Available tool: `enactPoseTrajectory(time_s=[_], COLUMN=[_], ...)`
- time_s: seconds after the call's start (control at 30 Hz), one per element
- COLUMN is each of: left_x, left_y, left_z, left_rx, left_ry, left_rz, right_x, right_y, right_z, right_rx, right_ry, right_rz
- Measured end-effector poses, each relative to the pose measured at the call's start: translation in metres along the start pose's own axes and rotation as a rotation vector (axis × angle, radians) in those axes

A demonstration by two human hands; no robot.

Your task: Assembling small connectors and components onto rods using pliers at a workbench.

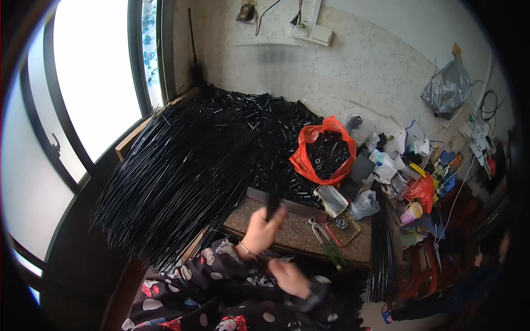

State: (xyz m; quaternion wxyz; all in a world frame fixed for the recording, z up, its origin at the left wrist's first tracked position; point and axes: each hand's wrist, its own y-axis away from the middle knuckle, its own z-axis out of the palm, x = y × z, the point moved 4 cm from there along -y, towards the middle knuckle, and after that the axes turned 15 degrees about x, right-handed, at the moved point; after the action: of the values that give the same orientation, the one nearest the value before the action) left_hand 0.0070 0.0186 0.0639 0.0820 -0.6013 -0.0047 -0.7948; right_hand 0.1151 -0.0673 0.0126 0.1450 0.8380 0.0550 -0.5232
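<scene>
My left hand point(258, 236), with a bracelet at the wrist, is closed around a dark, upright rod-like part point(273, 203) near the front edge of the brown speckled table point(245, 218). Motion smears this part, so its exact kind does not show. Lower and to the right, my right hand point(291, 278) is blurred in front of my body, and its fingers cannot be made out clearly. Behind and left of my hands spreads a big heap of long thin black rods point(176, 171). Short black tubular pieces point(265, 110) are piled at the back.
A red plastic bag point(301, 160) holds small black parts. Pliers with green handles point(326, 243) lie near a small tray point(345, 230). More black rods point(383, 248) hang at the table's right end. Clutter and a cup point(411, 213) fill the right. Another person's hand point(478, 259) shows at far right.
</scene>
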Motion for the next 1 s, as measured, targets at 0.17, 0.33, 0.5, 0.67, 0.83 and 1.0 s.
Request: enactPoseTrajectory(time_s=[0.17,0.33,0.5,0.67,0.83,1.0], left_x=[-0.010,-0.027,0.074,0.094,0.026,0.036], left_y=[-0.003,0.066,0.036,-0.016,-0.039,-0.021], left_z=[0.011,0.047,0.021,0.026,0.015,0.036], left_rx=[0.188,-0.357,-0.620,-0.308,-0.518,-0.984], left_ry=[0.870,0.751,-0.058,-0.245,-0.407,-0.198], left_rz=[-0.051,-0.843,0.465,0.845,0.368,0.264], right_x=[-0.017,-0.058,-0.086,-0.013,0.039,0.069], right_y=[-0.053,-0.047,-0.022,-0.045,-0.067,-0.068], right_z=[-0.040,-0.139,-0.120,-0.049,-0.002,-0.024], right_rx=[0.581,1.078,0.876,0.506,0.266,0.556], right_ry=[-1.627,-1.396,-1.054,-0.646,-0.776,-0.870], right_rz=[-0.086,-0.395,-0.663,-0.393,-0.270,-0.278])
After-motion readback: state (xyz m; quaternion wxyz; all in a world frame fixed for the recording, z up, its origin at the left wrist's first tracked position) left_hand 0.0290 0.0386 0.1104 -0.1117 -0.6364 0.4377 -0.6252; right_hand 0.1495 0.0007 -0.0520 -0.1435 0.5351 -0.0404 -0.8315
